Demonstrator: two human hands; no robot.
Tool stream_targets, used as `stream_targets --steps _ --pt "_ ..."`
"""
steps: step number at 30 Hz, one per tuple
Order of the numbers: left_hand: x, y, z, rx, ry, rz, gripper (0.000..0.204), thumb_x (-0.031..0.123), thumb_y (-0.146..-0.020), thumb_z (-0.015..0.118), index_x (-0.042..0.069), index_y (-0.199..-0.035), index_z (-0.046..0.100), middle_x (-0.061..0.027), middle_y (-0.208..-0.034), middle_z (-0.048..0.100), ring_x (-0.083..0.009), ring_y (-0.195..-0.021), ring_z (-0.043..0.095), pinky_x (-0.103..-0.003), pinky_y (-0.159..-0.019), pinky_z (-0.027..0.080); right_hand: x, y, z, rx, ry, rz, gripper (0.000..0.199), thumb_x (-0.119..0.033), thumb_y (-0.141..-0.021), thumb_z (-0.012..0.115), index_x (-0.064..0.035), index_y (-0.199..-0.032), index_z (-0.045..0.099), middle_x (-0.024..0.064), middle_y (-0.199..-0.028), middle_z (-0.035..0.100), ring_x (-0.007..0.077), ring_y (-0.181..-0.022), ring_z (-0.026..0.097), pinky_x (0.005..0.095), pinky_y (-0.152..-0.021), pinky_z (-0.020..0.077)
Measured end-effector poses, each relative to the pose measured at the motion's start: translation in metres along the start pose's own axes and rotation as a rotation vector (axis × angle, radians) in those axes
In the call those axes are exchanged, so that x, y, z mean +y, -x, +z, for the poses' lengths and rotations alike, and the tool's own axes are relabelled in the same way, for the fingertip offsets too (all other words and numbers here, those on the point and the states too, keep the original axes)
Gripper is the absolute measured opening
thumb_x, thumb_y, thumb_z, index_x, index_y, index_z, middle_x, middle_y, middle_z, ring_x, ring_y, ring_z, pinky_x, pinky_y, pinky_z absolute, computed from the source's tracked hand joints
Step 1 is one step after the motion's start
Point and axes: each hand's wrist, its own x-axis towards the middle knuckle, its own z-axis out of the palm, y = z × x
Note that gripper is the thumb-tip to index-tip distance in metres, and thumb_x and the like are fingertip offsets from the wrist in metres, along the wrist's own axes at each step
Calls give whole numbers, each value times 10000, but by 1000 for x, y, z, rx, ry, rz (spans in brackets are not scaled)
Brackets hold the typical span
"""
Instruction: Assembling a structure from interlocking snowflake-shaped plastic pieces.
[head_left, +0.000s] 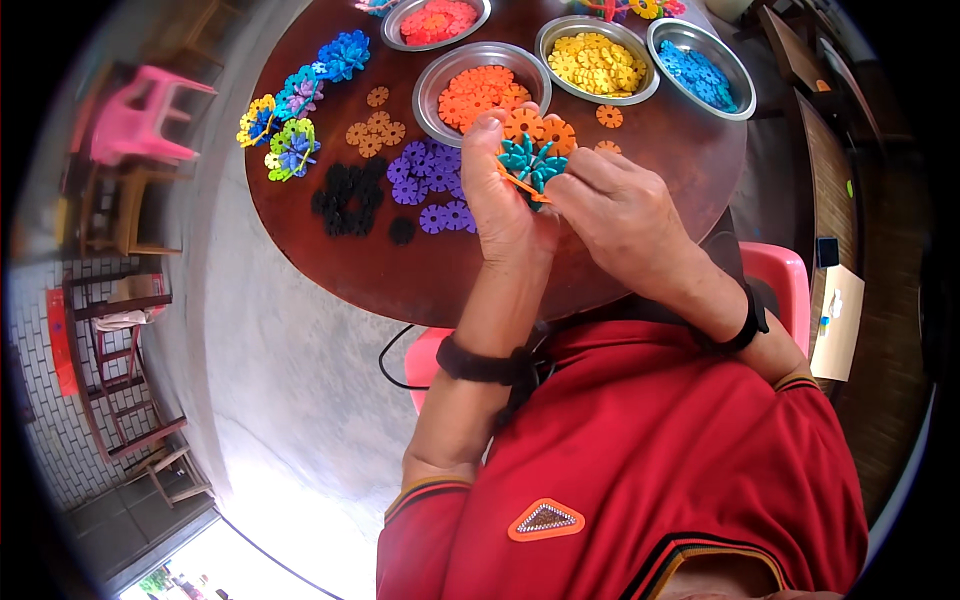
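Above the near part of the table, my left hand is closed around a flower-like build of teal and orange notched plastic discs. The teal discs form its middle, and orange ones stand up round the edge. From the other side my right hand grips the same build at its lower right, fingers bent and pressed together. An orange disc there shows edge-on between the two hands. My right fingertips are partly hidden. Just beyond my hands stands a metal bowl of orange discs.
On the round brown table lie purple discs, black discs and loose orange discs. Finished-looking colourful disc flowers sit at the left edge. Farther bowls hold red, yellow and blue discs.
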Motion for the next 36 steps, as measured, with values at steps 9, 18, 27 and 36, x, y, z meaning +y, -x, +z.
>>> stream_targets --steps 9,18,27,36 --pt "-4 -3 -1 42 -176 116 237 287 -893 491 79 -1008 483 -149 -1015 609 -292 -900 618 -405 -789 510 5 6 -1 -29 13 35 116 -83 -720 575 -59 -830 545 69 -795 496 240 -709 563 352 -581 493" --pt "-3 6 5 -55 -115 23 280 255 -947 482 76 -1155 425 -89 -1121 528 -196 -1038 530 -346 -877 448 18 -5 -15 101 -200 182 130 -98 -766 648 -56 -837 547 96 -749 553 286 -688 586 365 -595 478" --pt "15 -7 1 -50 -6 -150 559 511 -862 473 82 -1220 501 -131 -1203 552 -329 -1101 539 -534 -869 481 64 -1 -24 72 -310 234 107 -132 -810 610 -32 -838 585 129 -742 570 323 -735 592 378 -629 467" --pt "23 -8 -8 -280 218 -263 716 666 -779 517 139 -1263 490 -89 -1268 527 -282 -1176 489 -473 -888 439 85 37 20 -387 89 489 208 -136 -803 616 -62 -991 568 180 -1022 516 353 -867 593 435 -770 488"
